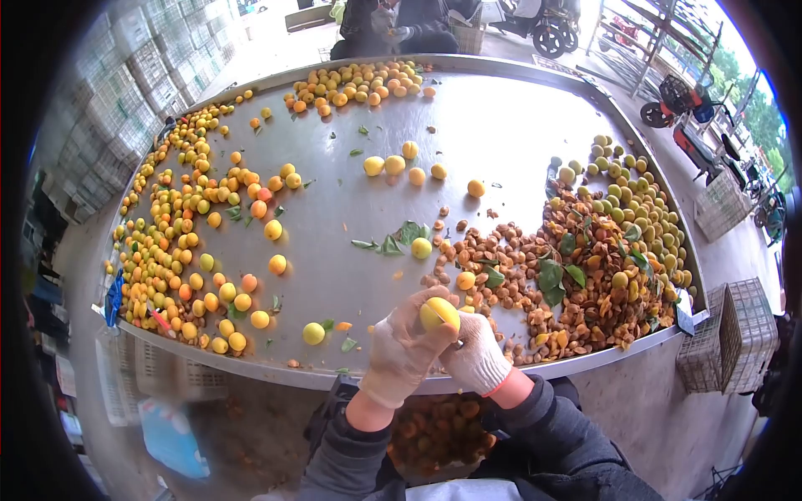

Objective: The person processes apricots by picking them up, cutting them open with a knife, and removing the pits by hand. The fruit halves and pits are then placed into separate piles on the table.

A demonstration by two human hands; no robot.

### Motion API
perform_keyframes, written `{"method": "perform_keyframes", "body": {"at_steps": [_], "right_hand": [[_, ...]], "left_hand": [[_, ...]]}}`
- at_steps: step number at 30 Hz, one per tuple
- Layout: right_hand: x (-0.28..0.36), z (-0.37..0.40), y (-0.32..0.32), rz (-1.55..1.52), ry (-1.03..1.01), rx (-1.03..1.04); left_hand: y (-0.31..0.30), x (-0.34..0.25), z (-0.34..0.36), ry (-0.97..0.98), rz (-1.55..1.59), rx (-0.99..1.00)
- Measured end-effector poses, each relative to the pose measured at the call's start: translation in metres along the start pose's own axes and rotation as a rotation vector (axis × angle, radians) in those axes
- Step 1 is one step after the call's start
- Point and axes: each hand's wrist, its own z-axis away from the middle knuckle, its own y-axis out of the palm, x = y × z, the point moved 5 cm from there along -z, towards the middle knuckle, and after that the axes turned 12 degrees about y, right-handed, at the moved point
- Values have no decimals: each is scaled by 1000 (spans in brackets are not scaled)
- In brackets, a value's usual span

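In front of me, above the table's near edge, my left hand [393, 351] in a pale glove is closed around a yellow apricot [439, 314]. A thin line crosses the fruit's skin. Beside it, my right hand [479, 357], also gloved, is closed against the apricot's lower right side. A bit of metal shows at its fingers, apparently a small knife [458, 343]; most of it is hidden. Right of my hands lies a heap of apricot pits and opened apricot pieces [585, 292] with leaves. A single apricot [465, 280] sits just beyond my fingers.
The metal table [334, 217] has a raised rim. Many whole apricots [167, 250] spread along its left side; more lie in a far pile [359, 83]. Greenish apricots [643, 200] line the right edge. Crates [739, 334] stand at right. Another person [397, 25] sits across the table.
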Motion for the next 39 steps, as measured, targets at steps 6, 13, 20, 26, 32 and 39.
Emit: {"method": "perform_keyframes", "body": {"at_steps": [6,13,20,26,32,39], "right_hand": [[1,-4,-4,-10,24,155],[15,-4,-5,32,46,139],[14,3,-14,90,-78,-7],[15,-2,-16,28,11,257],[13,0,-12,13,-21,173],[7,2,-4,33,-48,173]], "left_hand": [[4,-21,-1,682,-935,112],[-3,-9,-3,362,-215,-54],[-5,-21,-3,520,-738,109],[1,-21,-2,615,-768,141],[2,9,2,78,184,47],[0,-2,4,247,-287,134]]}}
